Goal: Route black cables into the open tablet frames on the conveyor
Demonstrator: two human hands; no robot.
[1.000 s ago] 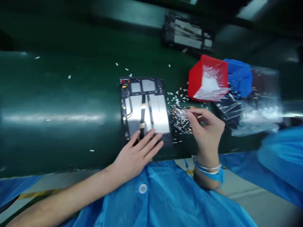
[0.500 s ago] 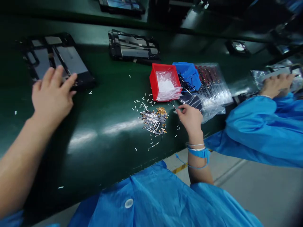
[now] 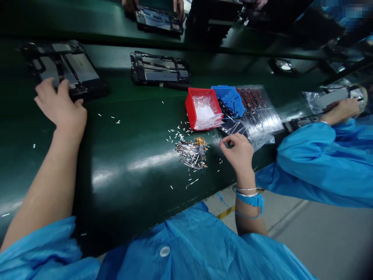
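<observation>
A black device frame (image 3: 80,70) with silver-grey inner panels lies at the far left. My left hand (image 3: 62,103) is at its near edge, fingers apart and touching it; the fingertips are partly hidden. My right hand (image 3: 237,149) pinches thin metal tweezers (image 3: 217,136), prongs pointing away to the left, just in front of a red bin (image 3: 190,111). Clear plastic with small white pieces is inside that bin. To the left of the tweezers lies a heap of small flex cables (image 3: 190,153) with gold-coloured ends. Tiny white strips (image 3: 175,134) are scattered around the heap.
A blue bin (image 3: 240,107) of black cables adjoins the red one, beside a clear tray (image 3: 271,112) of strips. Another device frame (image 3: 166,74) lies farther back. A co-worker's hand (image 3: 342,111) works at the right; another person's hands hold a device (image 3: 160,21) at the top.
My left hand and the left device frame have shifted left and away relative to the loose strips. The tweezers stay near the red bin. Another person's hands have appeared at the far device.
</observation>
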